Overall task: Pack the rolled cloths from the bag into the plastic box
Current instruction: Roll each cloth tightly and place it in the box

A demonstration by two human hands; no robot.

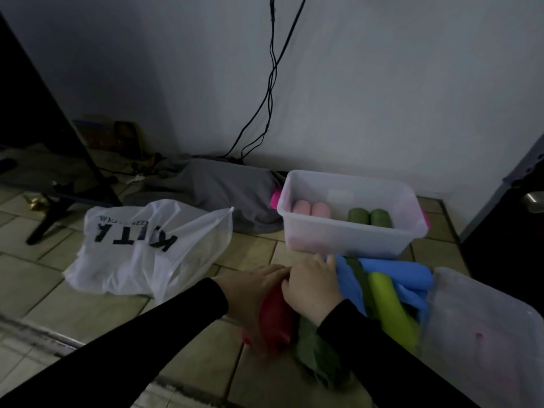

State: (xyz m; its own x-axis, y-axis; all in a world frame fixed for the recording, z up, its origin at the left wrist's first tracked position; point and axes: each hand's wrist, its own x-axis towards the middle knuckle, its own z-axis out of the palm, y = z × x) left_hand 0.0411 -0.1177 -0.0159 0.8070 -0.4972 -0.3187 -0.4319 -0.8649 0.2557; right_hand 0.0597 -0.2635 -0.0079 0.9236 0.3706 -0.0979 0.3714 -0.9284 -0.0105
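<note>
Your two black sleeves reach in from the near edge, and both hands meet over the heap of cloths on the tiled floor (88, 301). Your left hand (250, 293) lies over the top of the red rolled cloth (275, 316), fingers curled down on it, though a closed grip cannot be confirmed. Your right hand (312, 287) presses on the heap beside it, fingertips at the blue cloths (394, 273); whether its fingers hold anything I cannot tell.

Take the red roll around its middle so it stays wound, and lift it clear before you move it to the far right, where the clear plastic box (347, 240) stands with two pink rolls (312, 209) and two dark green rolls (369, 217) already lined up. Set it beside the pink pair, same direction.

The lime-green roll (391, 307) and a loose dark green cloth (315, 348) crowd the red one (they may drag along). A translucent lid (482, 328) sits near right, and the white plastic bag with black lettering (141, 251) lies slumped to the left, well apart from the box.
</note>
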